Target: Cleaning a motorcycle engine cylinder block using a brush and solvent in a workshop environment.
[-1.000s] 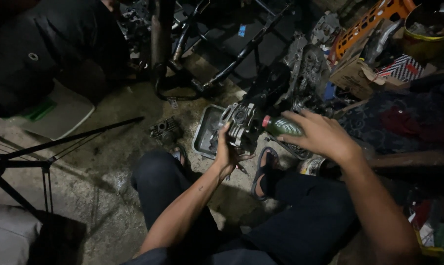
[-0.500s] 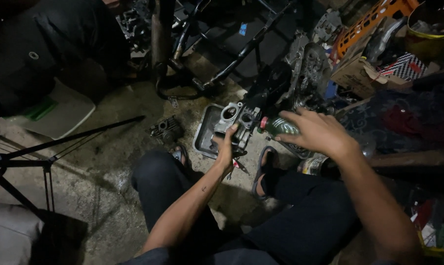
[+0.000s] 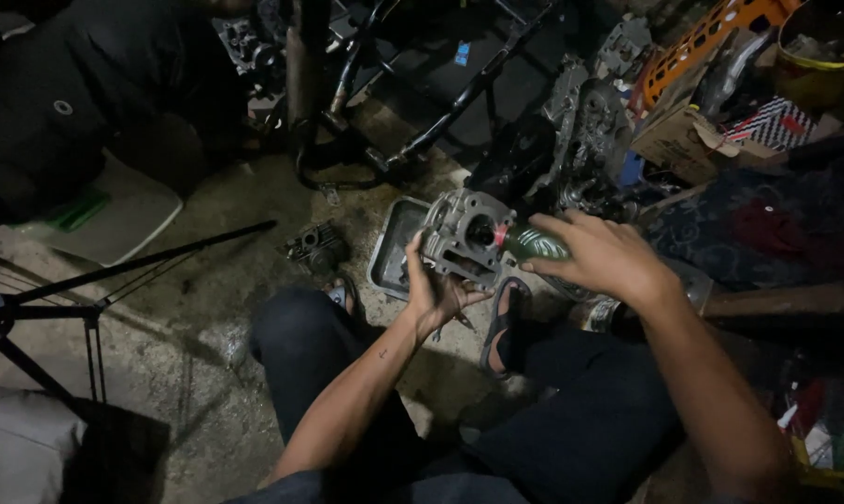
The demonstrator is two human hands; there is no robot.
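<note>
My left hand grips a grey metal engine cylinder head from below and holds it up over a metal tray on the floor. My right hand holds a small green bottle on its side. The bottle's red tip points into the round opening of the cylinder head. Both arms reach forward over my knees in dark trousers.
A small dark engine part lies on the concrete floor left of the tray. A black motorcycle frame and engine cases stand behind. Cardboard boxes and an orange crate sit at the right. A tripod is at the left.
The cylinder head has been turned slightly in my left hand, and the green bottle's tip has moved closer into its opening. The view has shifted a little.
</note>
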